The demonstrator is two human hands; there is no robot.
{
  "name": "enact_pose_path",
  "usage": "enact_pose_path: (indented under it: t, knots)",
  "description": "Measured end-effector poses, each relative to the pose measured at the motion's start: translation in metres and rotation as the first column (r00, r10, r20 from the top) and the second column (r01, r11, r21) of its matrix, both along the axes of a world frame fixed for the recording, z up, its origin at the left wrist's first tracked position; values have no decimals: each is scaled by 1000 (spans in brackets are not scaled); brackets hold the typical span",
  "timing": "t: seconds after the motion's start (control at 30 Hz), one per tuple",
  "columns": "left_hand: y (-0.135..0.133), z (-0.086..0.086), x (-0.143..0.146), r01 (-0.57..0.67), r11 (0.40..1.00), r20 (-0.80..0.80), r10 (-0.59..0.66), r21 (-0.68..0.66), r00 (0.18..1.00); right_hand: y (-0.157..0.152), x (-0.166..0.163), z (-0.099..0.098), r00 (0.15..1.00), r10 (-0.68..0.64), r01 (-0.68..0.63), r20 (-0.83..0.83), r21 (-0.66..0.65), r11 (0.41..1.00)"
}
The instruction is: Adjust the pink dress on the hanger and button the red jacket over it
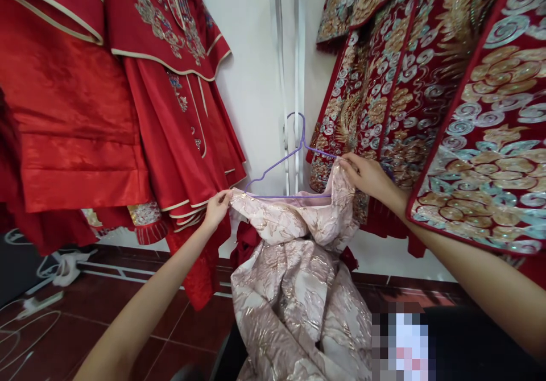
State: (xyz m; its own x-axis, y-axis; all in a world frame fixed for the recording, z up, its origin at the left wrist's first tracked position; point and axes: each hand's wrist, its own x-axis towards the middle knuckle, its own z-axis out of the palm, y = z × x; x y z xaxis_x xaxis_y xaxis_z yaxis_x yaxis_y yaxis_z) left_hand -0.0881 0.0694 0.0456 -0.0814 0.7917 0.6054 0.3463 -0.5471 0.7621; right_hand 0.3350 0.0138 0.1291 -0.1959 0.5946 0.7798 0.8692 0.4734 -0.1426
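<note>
A pale pink brocade dress (294, 278) with a shiny raised pattern hangs down in front of me. A thin purple hanger (273, 165) sits at its neckline, its bottom bar running across the opening and its hook up by the white pole. My left hand (219, 207) pinches the dress's left shoulder edge, just outside the hanger's end. At the other side my right hand (362, 175) grips the raised right shoulder, close to the hanger's right arm. The hanger's right tip is hidden by cloth and fingers.
Red garments (81, 114) with pale piping hang on the left. Heavily embroidered dark red garments (409, 85) hang on the right, touching my right arm. White poles (286, 74) stand in the corner. Cables and a power strip (40, 304) lie on the tiled floor (166, 335).
</note>
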Motion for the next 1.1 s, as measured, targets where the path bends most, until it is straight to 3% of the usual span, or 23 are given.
enact_pose_path:
  t: [0.23,0.37,0.5,0.63,0.7,0.77,0.83,0.87,0.9,1.0,1.1]
  knots:
    - [13,59,48,74,987,-136,-54,145,989,3,7,-11,992,-67,67,105,3,998]
    - [13,67,75,120,985,-356,-68,126,932,2,14,-18,986,-115,113,121,23,993]
    - [14,56,77,137,985,-568,-53,108,821,-4,14,-9,983,-123,116,134,59,992]
    - [18,49,62,80,993,-453,-31,90,891,-22,16,-9,1000,-21,18,19,160,987]
    - [19,41,48,18,999,-335,-6,32,942,-36,22,-27,986,7,33,-164,240,970]
    - [16,27,33,-36,997,-233,21,-63,972,-48,30,-60,905,16,106,-426,260,960]
    - [7,7,18,-36,981,-189,-1,-192,982,-53,40,-103,836,-8,16,-548,10,1000]
    - [0,-5,12,4,968,-192,-54,-252,980,-51,44,-124,805,-20,-96,-593,-164,982]
    - [-7,-17,7,56,952,-206,-122,-301,971,-46,47,-143,765,-29,-226,-644,-309,924]
    - [-30,-44,1,187,914,-286,-299,-361,910,-15,49,-177,569,-194,-306,-799,-425,852]
    - [-39,-54,2,155,947,-370,-256,-280,893,19,45,-175,496,-191,-376,-847,-408,832]
